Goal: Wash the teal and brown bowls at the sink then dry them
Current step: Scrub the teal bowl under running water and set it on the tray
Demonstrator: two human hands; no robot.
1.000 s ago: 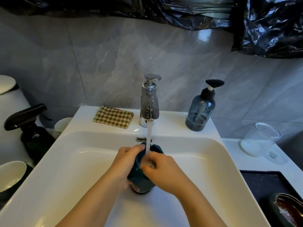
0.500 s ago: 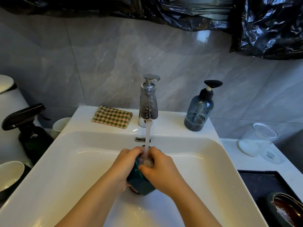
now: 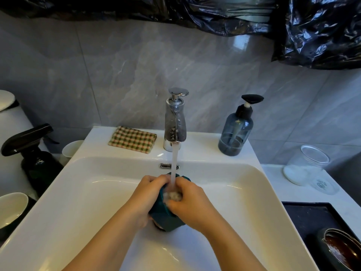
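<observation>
Dark teal ceramic bowl (image 3: 166,218) tilted on its side over the middle of the white rectangular sink (image 3: 82,192), under running water from the chrome tap (image 3: 175,122). Left hand (image 3: 148,194) and right hand (image 3: 192,202) both have fingers wrapped around it. Brown glazed bowl (image 3: 340,249) sits near right on a black tray (image 3: 308,216).
</observation>
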